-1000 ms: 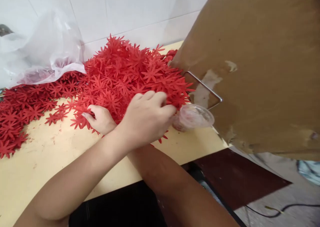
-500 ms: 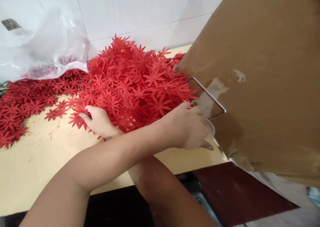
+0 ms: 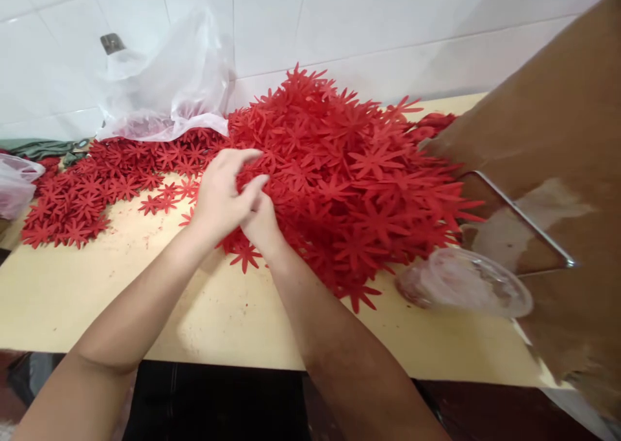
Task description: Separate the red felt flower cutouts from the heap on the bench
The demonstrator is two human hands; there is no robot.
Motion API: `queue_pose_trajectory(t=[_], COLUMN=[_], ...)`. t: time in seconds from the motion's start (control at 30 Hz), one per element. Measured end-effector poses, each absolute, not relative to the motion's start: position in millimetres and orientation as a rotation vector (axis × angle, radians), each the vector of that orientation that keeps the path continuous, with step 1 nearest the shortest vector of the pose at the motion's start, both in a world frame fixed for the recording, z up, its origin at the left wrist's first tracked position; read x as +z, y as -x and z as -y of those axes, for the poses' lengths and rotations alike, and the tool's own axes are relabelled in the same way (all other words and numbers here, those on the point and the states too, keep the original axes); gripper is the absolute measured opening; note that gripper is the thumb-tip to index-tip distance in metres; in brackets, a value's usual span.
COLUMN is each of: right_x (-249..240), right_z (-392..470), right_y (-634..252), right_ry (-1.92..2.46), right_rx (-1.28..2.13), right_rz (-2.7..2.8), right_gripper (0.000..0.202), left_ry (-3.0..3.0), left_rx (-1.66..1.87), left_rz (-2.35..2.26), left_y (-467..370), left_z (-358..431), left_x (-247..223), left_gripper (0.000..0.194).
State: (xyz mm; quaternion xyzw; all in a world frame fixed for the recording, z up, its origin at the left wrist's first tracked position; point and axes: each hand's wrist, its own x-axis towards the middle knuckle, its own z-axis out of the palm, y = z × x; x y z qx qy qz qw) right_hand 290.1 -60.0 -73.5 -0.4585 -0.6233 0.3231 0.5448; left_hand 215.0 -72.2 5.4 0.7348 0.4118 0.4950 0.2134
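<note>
A tall heap of red flower-shaped cutouts (image 3: 334, 169), thin and many-petalled, covers the middle of the table. My left hand (image 3: 223, 189) is over the heap's left edge, thumb and forefinger apart and curved toward the red pieces. Close beside it, partly behind the left thumb, is my right hand (image 3: 263, 224); its fingers are hidden by the left hand and the cutouts. To the right of the heap, a clear plastic tub (image 3: 466, 286) lies tilted on the tabletop with something pale inside, blurred.
Darker red cutouts (image 3: 72, 202) spread over the table's left side (image 3: 121, 292), under a translucent plastic bag (image 3: 169, 85) against the white tiled wall (image 3: 369, 14). At right stands a large brown cardboard sheet (image 3: 572, 137) with a bent metal wire (image 3: 524, 218) at it.
My left hand has left the tub's spot at the right and come back to the heap's left side beside my right hand. My forearms are no longer crossed. The view has swung left.
</note>
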Motion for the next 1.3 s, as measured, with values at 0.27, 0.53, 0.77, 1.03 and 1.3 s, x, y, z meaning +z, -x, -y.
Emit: queue_pose_trajectory(t=[0.27, 0.53, 0.77, 1.03, 1.3], right_x=[-75, -78, -81, -76, -83], right_z=[68, 76, 74, 77, 59], right_y=[-284, -281, -284, -283, -311], right_ry=[0.923, 0.911, 0.953, 1.028, 1.139], right_rx=[1.048, 1.083, 1.022, 0.941, 0.621], right_rz=[1.243, 1.297, 1.249, 1.152, 1.025], right_gripper=[0.033, 0.026, 0.020, 0.020, 0.043], left_ry=[-1.190, -1.200, -1.057, -0.990, -0.967], left_rx=[1.261, 1.293, 1.262, 1.335, 1.379], left_rz=[-1.182, -1.218, -1.004, -0.980, -1.036], left_y=[-160, -157, -160, -162, -154], left_z=[68, 70, 77, 76, 71], left_x=[-49, -71, -69, -71, -73], left_gripper=[0.018, 0.021, 0.029, 0.031, 0.037])
